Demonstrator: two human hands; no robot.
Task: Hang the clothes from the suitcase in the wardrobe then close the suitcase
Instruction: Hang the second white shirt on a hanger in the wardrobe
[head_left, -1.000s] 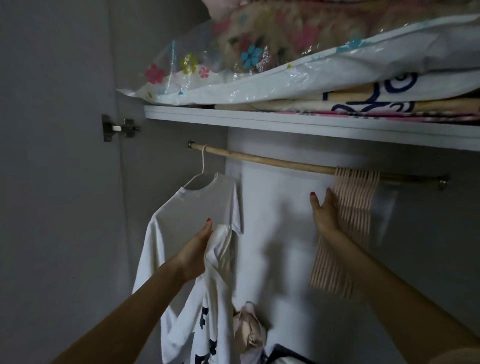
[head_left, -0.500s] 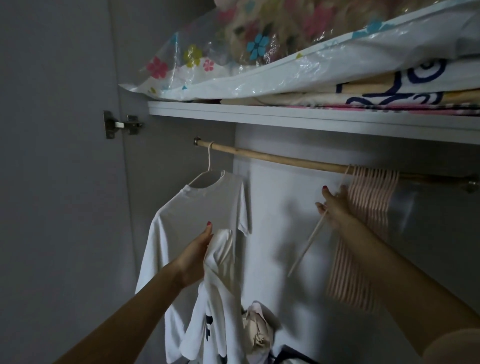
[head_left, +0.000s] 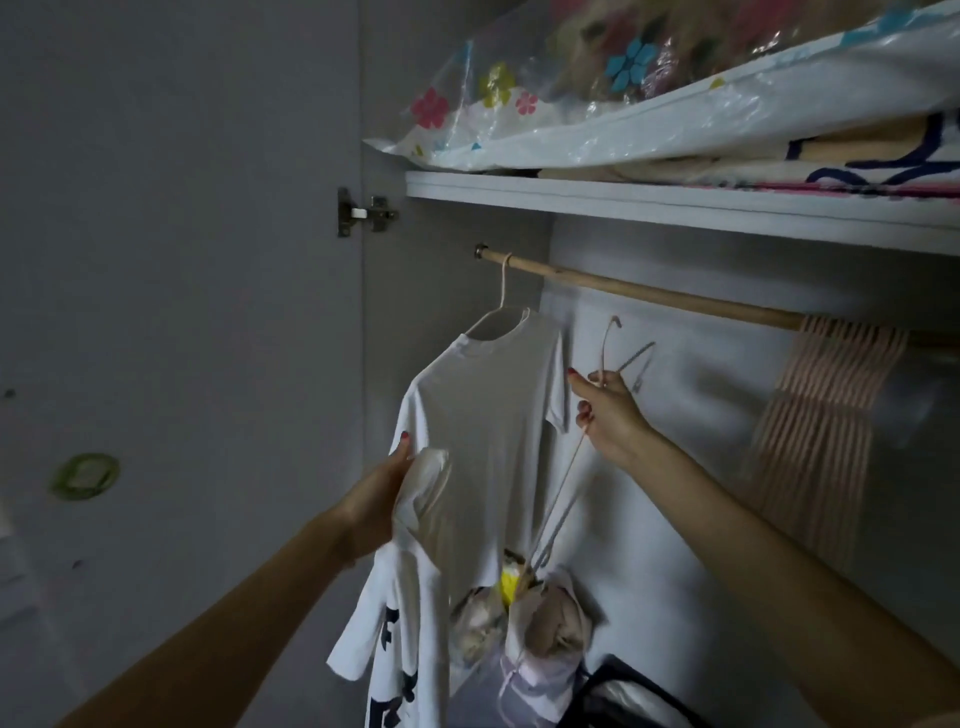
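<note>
I look into a wardrobe with a wooden rail (head_left: 649, 291) under a white shelf. One white T-shirt (head_left: 493, 415) hangs on a hanger at the rail's left end. My left hand (head_left: 379, 499) grips a second white T-shirt (head_left: 410, 597) with dark print, bunched and dangling in front of the hung one. My right hand (head_left: 608, 410) holds a thin pale hanger (head_left: 576, 457) off the rail, its hook pointing up and its body slanting down to the left. A bunch of spare pale hangers (head_left: 826, 415) hangs at the rail's right. The suitcase is out of view.
The wardrobe door (head_left: 182, 312) stands open on the left, hinge (head_left: 363, 213) near the shelf (head_left: 675, 208). Bagged bedding (head_left: 675, 93) overhangs the shelf. Bags of fabric (head_left: 540, 639) and a dark-framed container (head_left: 639, 696) sit low in the wardrobe.
My right hand has pulled one hanger out of the bunch on the rail and carried it left toward the T-shirts. My left hand keeps holding the second T-shirt.
</note>
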